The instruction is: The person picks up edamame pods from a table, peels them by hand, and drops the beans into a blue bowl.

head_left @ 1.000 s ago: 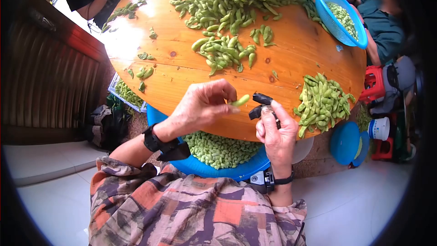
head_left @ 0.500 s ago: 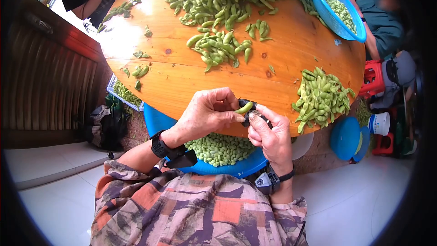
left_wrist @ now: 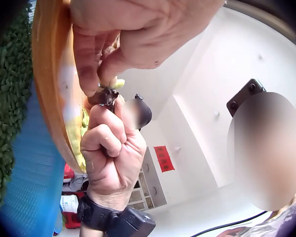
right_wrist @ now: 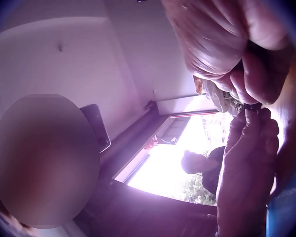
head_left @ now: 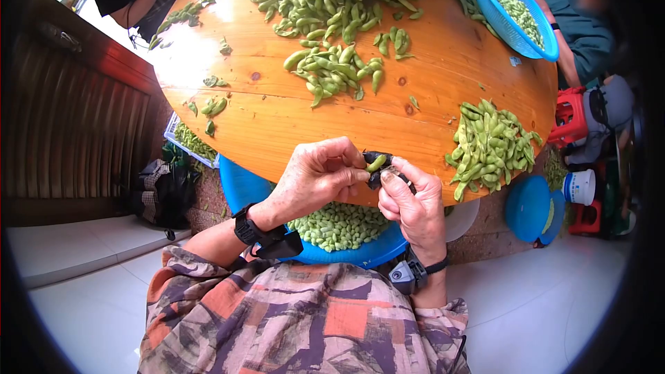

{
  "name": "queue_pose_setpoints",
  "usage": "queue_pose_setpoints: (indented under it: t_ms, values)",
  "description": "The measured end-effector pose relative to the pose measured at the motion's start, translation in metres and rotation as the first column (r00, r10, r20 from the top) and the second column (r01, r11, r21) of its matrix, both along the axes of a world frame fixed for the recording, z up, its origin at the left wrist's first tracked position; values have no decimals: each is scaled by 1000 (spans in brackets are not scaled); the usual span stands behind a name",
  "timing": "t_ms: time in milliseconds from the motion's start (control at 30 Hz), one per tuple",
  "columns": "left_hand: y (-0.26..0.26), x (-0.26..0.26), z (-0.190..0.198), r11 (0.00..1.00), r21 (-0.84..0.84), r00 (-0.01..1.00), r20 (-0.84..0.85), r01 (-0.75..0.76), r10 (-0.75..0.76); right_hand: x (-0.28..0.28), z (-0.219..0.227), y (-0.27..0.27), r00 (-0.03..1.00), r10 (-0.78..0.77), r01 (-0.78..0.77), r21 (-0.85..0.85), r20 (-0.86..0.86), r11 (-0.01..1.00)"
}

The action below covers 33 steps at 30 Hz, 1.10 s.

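My left hand point(head_left: 315, 176) pinches a green soybean pod point(head_left: 376, 163) between thumb and fingers, above the table's near edge. Facing it, my right hand point(head_left: 415, 204) grips a small black two-pronged tool point(head_left: 375, 182), with the thumb on top and other fingers curled. Pod and tool meet between the hands. In the left wrist view, the crinkled black tool point(left_wrist: 108, 96) sits at the fingertips, and a bit of pod point(left_wrist: 120, 83) shows beside it. Below the hands, a blue basin point(head_left: 370, 256) holds shelled beans point(head_left: 339, 227). The right wrist view is dim, and fingers mostly hide the work.
On the round wooden table point(head_left: 277, 125) lie a pod pile point(head_left: 492, 145) at right, a smaller group point(head_left: 332, 73) mid-table and a large heap point(head_left: 339, 7) behind. A blue basket point(head_left: 481, 3) of beans stands far right. Other people sit at the far left and right.
My left hand has moved right with the pod, and my right hand slightly left, bringing pod and tool together. Over the last half second they have barely shifted.
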<state>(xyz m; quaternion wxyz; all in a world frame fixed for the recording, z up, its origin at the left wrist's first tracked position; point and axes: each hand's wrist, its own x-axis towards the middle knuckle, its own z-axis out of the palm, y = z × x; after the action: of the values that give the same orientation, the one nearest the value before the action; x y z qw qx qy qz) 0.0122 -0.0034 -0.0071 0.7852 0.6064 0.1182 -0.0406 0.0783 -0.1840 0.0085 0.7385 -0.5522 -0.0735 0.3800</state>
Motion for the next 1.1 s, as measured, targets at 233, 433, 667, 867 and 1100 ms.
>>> queue_pose_setpoints:
  t_ms: [233, 433, 667, 867, 1100]
  values:
    - [1, 2, 2, 755, -644, 992, 82, 126, -97, 14, -4, -7, 933, 159, -57, 302, -322, 952]
    - [4, 9, 16, 863, -473, 984, 68, 177, -164, 12, 15, -3, 995, 93, -94, 36, 35, 995]
    - [2, 17, 24, 797, 601, 957, 188, 66, -221, 5, 15, 2, 868, 82, 37, -227, 491, 973]
    - [0, 15, 19, 797, 600, 967, 155, 70, -201, 0, 0, 11, 727, 25, 220, -267, 686, 938]
    - [-30, 11, -3, 936, -327, 988, 25, -134, 151, -19, -6, 39, 310, -8, 522, -163, 951, 837]
